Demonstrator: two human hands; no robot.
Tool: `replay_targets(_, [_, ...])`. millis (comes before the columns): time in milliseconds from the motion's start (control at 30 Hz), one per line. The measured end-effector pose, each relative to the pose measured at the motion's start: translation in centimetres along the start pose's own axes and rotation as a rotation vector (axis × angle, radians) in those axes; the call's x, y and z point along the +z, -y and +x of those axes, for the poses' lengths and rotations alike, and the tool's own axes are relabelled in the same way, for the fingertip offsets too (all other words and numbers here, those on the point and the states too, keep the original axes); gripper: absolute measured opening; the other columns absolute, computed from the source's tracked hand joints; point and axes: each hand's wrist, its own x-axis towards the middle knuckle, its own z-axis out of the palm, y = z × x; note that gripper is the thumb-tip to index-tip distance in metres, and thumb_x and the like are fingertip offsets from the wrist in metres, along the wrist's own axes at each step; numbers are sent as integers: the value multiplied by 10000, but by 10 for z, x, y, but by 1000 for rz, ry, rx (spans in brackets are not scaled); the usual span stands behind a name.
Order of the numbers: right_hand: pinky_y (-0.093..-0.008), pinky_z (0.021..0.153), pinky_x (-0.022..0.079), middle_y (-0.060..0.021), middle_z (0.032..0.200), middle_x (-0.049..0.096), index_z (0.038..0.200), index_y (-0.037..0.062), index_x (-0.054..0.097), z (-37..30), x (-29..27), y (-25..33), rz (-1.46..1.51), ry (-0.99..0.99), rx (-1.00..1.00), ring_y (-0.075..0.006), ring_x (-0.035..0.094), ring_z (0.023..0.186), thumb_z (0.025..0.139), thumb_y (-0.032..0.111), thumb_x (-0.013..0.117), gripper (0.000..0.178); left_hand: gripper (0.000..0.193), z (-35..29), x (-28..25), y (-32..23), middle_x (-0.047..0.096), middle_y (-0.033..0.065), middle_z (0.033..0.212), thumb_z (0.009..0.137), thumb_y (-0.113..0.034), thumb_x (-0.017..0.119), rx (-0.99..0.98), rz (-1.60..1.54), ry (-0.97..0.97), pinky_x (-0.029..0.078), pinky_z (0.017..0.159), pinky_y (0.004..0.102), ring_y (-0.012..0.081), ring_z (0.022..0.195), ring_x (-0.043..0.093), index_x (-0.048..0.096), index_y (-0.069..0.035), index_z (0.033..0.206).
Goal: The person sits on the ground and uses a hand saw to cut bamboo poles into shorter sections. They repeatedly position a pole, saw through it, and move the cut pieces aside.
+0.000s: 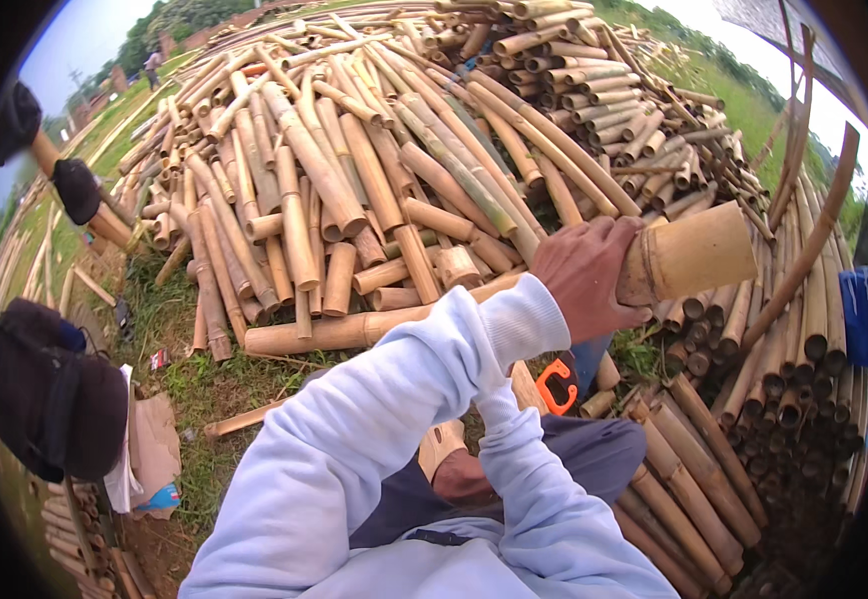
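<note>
gripping a thick bamboo piece (698, 252), your left hand (588, 270) has its fingers clamped around the left end, the piece lying to the right of your wrist, before a broad heap of cut bamboo (354, 190). your right hand is hidden behind the left sleeve (384, 399); its grip cannot be told. an orange handle (545, 391) shows just below, near your dark trousers (598, 454).

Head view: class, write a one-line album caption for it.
Left hand holding a bamboo piece, with a bamboo heap beyond and an orange handle below.
</note>
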Motion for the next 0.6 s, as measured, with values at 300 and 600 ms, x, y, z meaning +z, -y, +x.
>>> replay_targets(300, [-357,908,570,-161,1215,646,1397,-31,434,1,-258,106,18,-766,-225,-247,689,1006,858,223,852,728,823,-52,-3,71,580,229,1439,890,-242,794,-102,-96,319,501,1045,448,318,1192,643,388,-96,1590])
replay_targets(600, [-401,614,650,-118,995,699,1181,15,579,-130,-496,133,197,-1427,168,-241,714,736,835,413,832,585,615,-154,-104,189,685,150,1193,935,-146,759,-451,19,469,543,885,347,202,976,673,524,-69,1498])
